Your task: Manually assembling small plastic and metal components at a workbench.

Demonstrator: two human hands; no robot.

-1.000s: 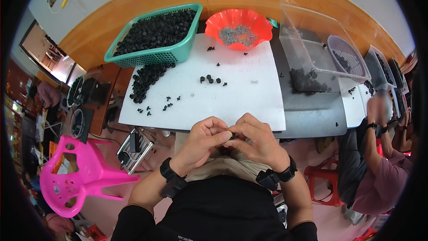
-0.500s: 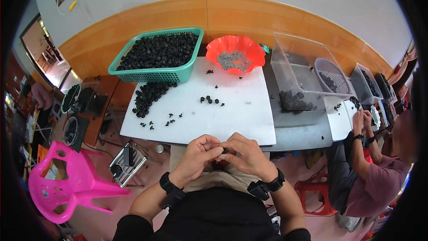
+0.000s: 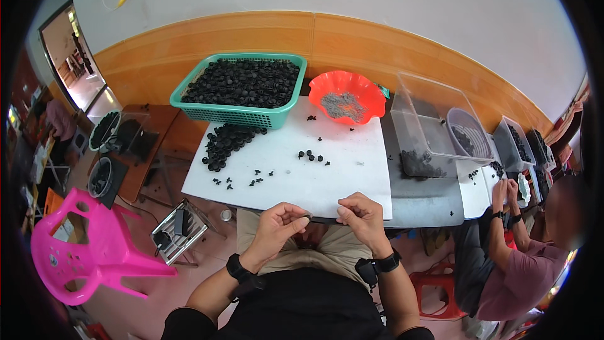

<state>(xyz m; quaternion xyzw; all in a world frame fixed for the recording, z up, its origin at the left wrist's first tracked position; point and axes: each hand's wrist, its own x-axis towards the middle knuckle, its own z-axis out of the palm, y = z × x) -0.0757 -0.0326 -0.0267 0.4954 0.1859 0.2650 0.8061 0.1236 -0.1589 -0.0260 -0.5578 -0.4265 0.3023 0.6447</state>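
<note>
My left hand (image 3: 281, 228) is closed above my lap at the near edge of the white board (image 3: 296, 189). A small dark piece (image 3: 308, 216) shows between its thumb and forefinger; its kind is hard to tell. To its right, my right hand (image 3: 365, 220) has its thumb and forefinger pressed together, and whatever they pinch is too small to make out. The two hands are apart. Several small black knobs (image 3: 309, 156) lie mid-board, with small black stemmed pieces (image 3: 257, 181) to the left. A heap of black knobs (image 3: 226, 145) spreads before the green basket (image 3: 229, 113).
The basket is full of black knobs. Beside it, a red wavy-edged bowl (image 3: 372, 97) holds small grey metal pieces (image 3: 341, 106). A clear plastic bin (image 3: 428, 162) stands right of the board. A co-worker (image 3: 525, 258) sits at far right; a pink chair (image 3: 94, 252) is at left.
My hands have moved from touching each other to apart, the right one going rightward. The view has shifted, so the table sits lower and further right.
</note>
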